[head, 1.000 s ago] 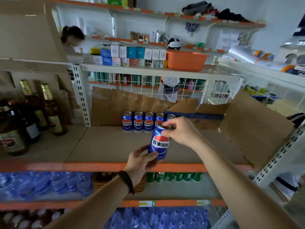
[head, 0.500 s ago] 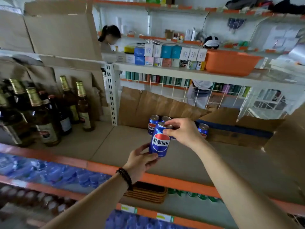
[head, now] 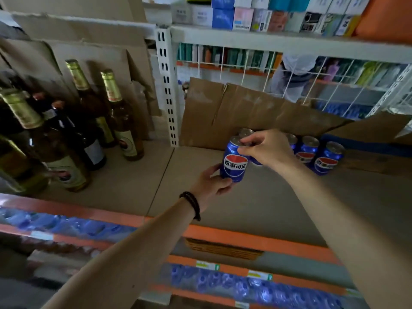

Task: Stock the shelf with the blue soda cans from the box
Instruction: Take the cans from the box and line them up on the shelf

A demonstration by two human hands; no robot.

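Blue can (head: 234, 162) above shelf (head: 278, 197) — left hand (head: 211, 184) grips base, right hand (head: 265, 150) pinches rim.

Dim, flat indoor light; the brightest patch shows through the wire grid (head: 334, 85) behind the shelf (head: 289, 208). Bottles (head: 66, 134) at the shelf's left end sit in deep shadow. Motion blur smears the picture's edges, and wide-angle distortion bends the shelf's front edge
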